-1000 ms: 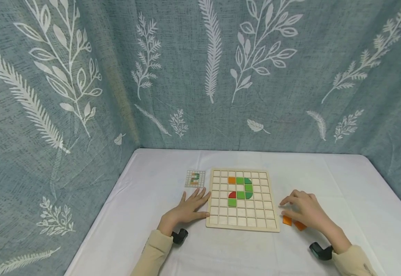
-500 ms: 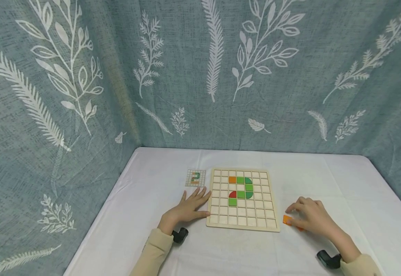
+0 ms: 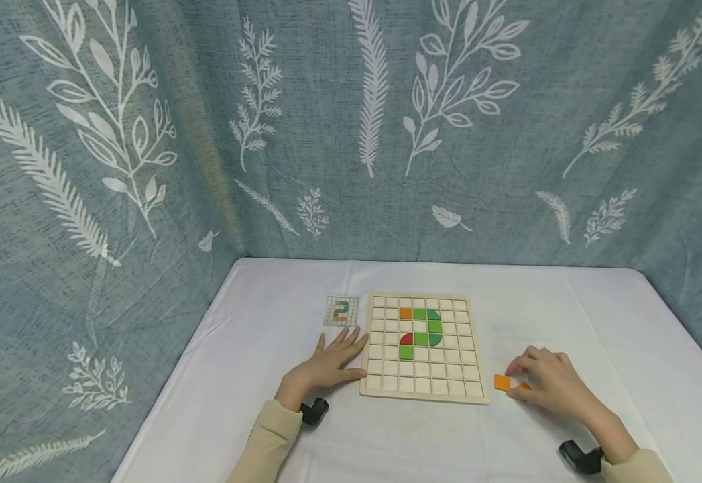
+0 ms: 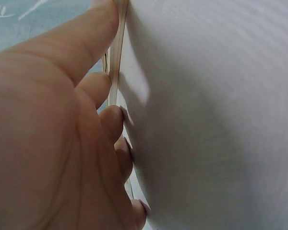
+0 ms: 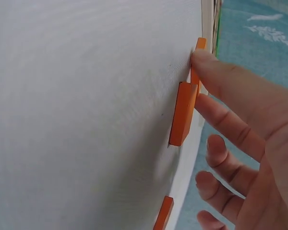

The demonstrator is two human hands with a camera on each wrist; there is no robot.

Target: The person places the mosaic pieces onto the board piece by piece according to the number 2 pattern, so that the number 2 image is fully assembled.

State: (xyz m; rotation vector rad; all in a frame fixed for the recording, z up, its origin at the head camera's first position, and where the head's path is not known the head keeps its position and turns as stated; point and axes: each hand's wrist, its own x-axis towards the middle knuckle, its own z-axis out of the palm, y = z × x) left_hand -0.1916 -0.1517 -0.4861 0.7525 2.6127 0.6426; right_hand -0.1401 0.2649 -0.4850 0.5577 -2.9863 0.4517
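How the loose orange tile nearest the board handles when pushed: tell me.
The loose orange tile looks stiff, judging by its straight, crisp edges. Small and thin, it is probably light; being flat, it should slide rather than roll.

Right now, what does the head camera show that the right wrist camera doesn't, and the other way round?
Only the head view shows the left hand resting against the board, the small card printed with a 2, and the red tile on the board.

Only the right wrist view shows a third orange tile, seemingly hidden from above by the right hand, and that hand's palm side.

Both share the right hand, two other orange tiles, the white tablecloth and the curtain.
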